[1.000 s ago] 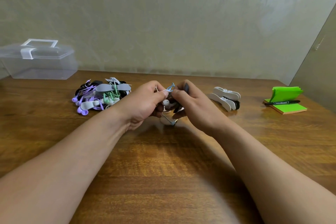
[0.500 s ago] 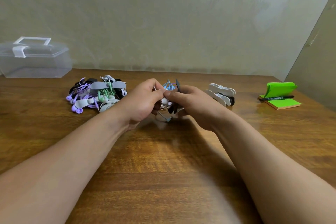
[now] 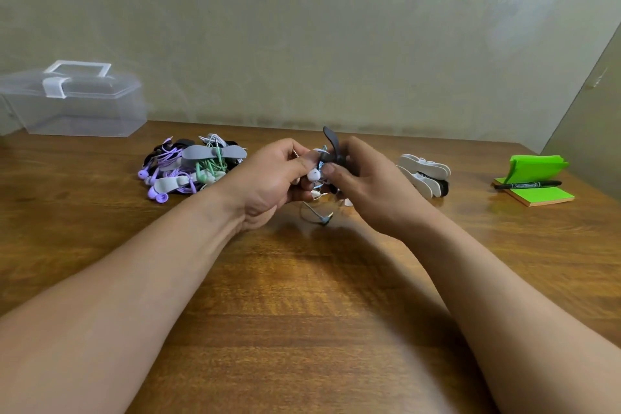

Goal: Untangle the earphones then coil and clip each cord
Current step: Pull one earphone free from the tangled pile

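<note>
Left hand [image 3: 268, 178] is curled round the small coil of earphones [image 3: 315, 175], a white bud poking out by the thumb. The whole bundle sits mid-counter [image 3: 302, 329], held just above the wood. Right hand [image 3: 369, 185] pinches the black clip [image 3: 331, 148], which stands up over the coil. The plug [image 3: 325, 219] hangs loose under both hands; we can't tell if it touches the wood.

So it looks like we're at the clipping bit. We'd keep the left grip snug so the loops don't spring apart. We'd also tuck that plug tail into the coil first, and make sure every strand sits inside the clip, not a bud. If we close it on a stray loop, the set will probably flop open later.

On room: the clear box [image 3: 74, 101] is far left by the wall, well out of the way. The pile [image 3: 191, 165] of sets that look already clipped lies near the left knuckles, so swinging that wrist out could drag a cord. The open room is the wood toward us, between the forearms, so we'd lower the bundle there. The spare clips [image 3: 423, 175] sit near the right hand, an easy reach. The green notes [image 3: 537, 191] and marker [image 3: 527, 184] are further right, close to the counter's side edge, so no wide sweeps that way.
</note>
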Demonstrator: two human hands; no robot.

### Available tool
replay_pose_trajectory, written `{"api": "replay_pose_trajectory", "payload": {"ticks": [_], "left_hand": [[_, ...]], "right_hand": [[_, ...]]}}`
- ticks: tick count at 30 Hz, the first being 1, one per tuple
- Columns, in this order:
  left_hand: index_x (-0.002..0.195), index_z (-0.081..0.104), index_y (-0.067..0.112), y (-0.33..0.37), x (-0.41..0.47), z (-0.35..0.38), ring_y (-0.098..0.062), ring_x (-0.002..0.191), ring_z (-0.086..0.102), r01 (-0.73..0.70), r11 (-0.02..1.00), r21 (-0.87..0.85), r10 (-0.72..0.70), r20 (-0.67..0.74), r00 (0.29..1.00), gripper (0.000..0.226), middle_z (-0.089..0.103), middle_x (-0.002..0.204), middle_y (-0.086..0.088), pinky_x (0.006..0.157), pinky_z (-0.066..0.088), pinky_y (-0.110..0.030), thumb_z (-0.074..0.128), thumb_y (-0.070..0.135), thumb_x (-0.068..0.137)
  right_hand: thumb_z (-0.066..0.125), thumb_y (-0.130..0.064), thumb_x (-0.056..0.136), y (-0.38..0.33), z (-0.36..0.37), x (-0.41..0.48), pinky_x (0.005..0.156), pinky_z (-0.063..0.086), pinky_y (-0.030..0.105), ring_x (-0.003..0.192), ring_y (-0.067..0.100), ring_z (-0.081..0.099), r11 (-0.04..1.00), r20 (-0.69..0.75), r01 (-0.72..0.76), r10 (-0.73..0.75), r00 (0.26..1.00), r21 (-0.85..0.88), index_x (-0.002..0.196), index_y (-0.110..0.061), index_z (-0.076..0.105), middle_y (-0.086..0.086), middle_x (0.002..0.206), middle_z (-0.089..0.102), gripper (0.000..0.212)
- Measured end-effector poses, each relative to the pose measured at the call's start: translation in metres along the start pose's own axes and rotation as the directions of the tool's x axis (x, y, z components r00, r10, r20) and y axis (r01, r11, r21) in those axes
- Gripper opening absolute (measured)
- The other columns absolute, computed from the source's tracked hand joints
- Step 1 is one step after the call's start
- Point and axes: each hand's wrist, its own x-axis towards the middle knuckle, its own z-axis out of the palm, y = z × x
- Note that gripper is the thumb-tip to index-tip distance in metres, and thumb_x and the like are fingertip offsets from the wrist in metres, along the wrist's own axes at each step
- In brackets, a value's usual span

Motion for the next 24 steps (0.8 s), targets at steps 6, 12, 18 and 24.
{"api": "replay_pose_trajectory", "payload": {"ticks": [6, 12, 18, 24], "left_hand": [[0.112, 0.056, 0.001, 0.000, 0.001, -0.001, -0.009, 0.064, 0.047, 0.092, 0.988, -0.125, -0.088, 0.041, 0.995, 0.012, 0.056, 0.082, -0.008, 0.056, 0.051, -0.022, 0.055, 0.011, 0.106], [0.120, 0.056, -0.002, -0.001, 0.002, -0.004, -0.009, 0.063, 0.038, 0.186, 0.972, -0.146, -0.166, 0.139, 0.976, 0.019, 0.052, 0.074, -0.006, 0.051, 0.033, -0.020, 0.048, 0.001, 0.104], [0.099, 0.061, 0.005, -0.003, 0.003, -0.003, -0.010, 0.059, 0.041, 0.042, 0.985, 0.166, -0.044, 0.006, 0.999, 0.012, 0.054, 0.071, -0.002, 0.052, 0.035, -0.024, 0.050, -0.001, 0.101], [0.102, 0.055, 0.006, -0.005, 0.000, 0.002, -0.017, 0.067, 0.045, -0.035, 0.971, 0.237, 0.044, -0.033, 0.998, 0.009, 0.055, 0.077, -0.005, 0.062, 0.037, -0.034, 0.049, 0.001, 0.099]], "right_hand": [[0.069, -0.027, 0.101, 0.005, -0.001, 0.002, 0.084, 0.056, 0.040, 0.095, 0.013, 0.067, 0.992, 0.000, 0.102, -0.103, 0.995, -0.074, 0.111, -0.024, 0.064, -0.008, 0.103, 0.073, 0.012], [0.074, -0.028, 0.097, 0.008, -0.004, 0.003, 0.082, 0.055, 0.037, 0.094, 0.016, 0.067, 0.981, 0.029, 0.113, -0.110, 0.994, -0.155, 0.109, -0.028, 0.067, -0.007, 0.100, 0.073, 0.014], [0.070, -0.022, 0.100, 0.012, -0.015, 0.007, 0.086, 0.058, 0.035, 0.097, 0.010, 0.074, 0.996, 0.168, -0.022, 0.007, 0.986, 0.088, 0.120, -0.020, 0.071, -0.002, 0.106, 0.079, 0.020], [0.072, -0.020, 0.099, 0.015, -0.017, 0.008, 0.063, 0.044, 0.026, 0.077, 0.016, 0.066, 0.935, 0.131, -0.185, 0.151, 0.980, 0.302, 0.108, -0.010, 0.074, 0.020, 0.103, 0.077, 0.013]]}}
